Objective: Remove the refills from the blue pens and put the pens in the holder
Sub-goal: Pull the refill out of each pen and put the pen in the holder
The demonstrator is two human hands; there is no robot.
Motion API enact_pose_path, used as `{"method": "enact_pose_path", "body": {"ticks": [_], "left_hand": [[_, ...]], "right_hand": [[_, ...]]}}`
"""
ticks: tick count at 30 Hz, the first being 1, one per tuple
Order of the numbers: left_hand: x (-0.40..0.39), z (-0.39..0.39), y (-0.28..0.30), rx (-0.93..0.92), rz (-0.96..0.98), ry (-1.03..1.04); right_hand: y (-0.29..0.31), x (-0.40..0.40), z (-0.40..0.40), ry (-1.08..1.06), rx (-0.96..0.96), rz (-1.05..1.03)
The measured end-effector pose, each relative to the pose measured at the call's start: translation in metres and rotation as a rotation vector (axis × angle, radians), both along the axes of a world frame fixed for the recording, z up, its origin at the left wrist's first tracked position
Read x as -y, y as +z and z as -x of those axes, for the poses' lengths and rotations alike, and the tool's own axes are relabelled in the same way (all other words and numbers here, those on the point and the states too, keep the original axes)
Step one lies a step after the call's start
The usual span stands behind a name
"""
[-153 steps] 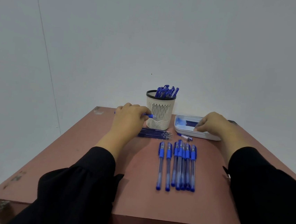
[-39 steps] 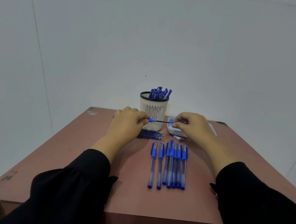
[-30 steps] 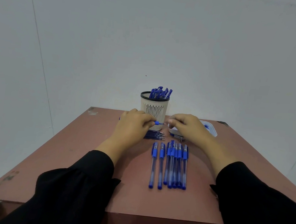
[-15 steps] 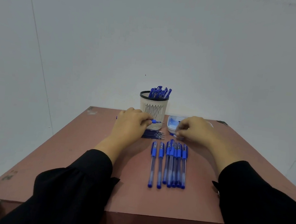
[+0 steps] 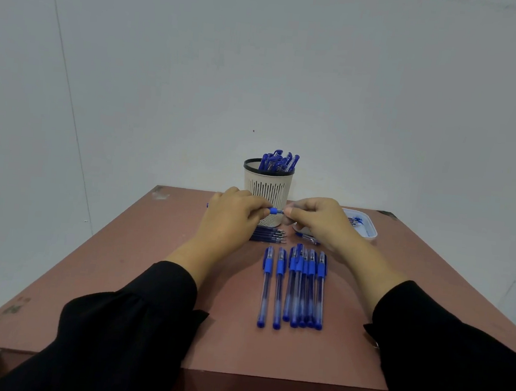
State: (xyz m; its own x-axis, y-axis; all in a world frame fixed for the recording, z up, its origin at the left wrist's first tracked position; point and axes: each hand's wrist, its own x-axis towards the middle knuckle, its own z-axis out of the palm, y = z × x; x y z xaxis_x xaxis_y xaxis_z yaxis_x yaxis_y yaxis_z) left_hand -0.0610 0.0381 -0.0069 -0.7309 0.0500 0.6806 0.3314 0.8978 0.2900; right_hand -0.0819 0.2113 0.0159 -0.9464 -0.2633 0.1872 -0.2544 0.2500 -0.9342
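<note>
The left hand (image 5: 232, 215) has its fingers curled round a blue pen (image 5: 272, 210), whose grip end sticks out from the fingertips toward the right. Just below those fingers lie the pulled refills (image 5: 267, 236) in a small stack. Behind the fingertips stands the holder (image 5: 267, 185), already carrying several pens. The right hand (image 5: 320, 222) meets the pen's end with thumb and forefinger pinched; what exactly they pinch is too small to tell. Nearer than both hands lies a row of pens (image 5: 293, 287) on the table (image 5: 116, 276); past the right fingers sits a tray (image 5: 368, 229). A slack pinch could drop a small part, and a knuckle could tip the holder.
</note>
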Motion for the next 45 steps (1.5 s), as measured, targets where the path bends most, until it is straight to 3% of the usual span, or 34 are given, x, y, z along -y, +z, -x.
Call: {"method": "enact_pose_path", "body": {"ticks": [6,12,28,33,37,45], "left_hand": [[-0.002,0.001,-0.001,-0.065,-0.019,-0.069],[0.001,0.002,-0.001,-0.068,-0.020,-0.040],[-0.001,0.001,-0.001,-0.099,-0.009,-0.084],[0.002,0.001,0.000,-0.072,-0.012,-0.018],[0.001,0.002,-0.001,-0.064,-0.010,-0.023],[-0.001,0.001,-0.001,-0.062,0.010,-0.055]], "right_hand": [[0.000,0.004,-0.001,-0.055,-0.062,-0.136],[0.003,-0.003,0.000,0.067,-0.107,-0.120],[-0.001,-0.003,0.003,0.079,-0.074,-0.122],[0.004,-0.014,0.009,-0.042,-0.191,-0.267],[0.004,-0.013,0.010,0.021,-0.255,-0.248],[0.001,-0.011,0.007,0.056,-0.173,-0.222]]}}
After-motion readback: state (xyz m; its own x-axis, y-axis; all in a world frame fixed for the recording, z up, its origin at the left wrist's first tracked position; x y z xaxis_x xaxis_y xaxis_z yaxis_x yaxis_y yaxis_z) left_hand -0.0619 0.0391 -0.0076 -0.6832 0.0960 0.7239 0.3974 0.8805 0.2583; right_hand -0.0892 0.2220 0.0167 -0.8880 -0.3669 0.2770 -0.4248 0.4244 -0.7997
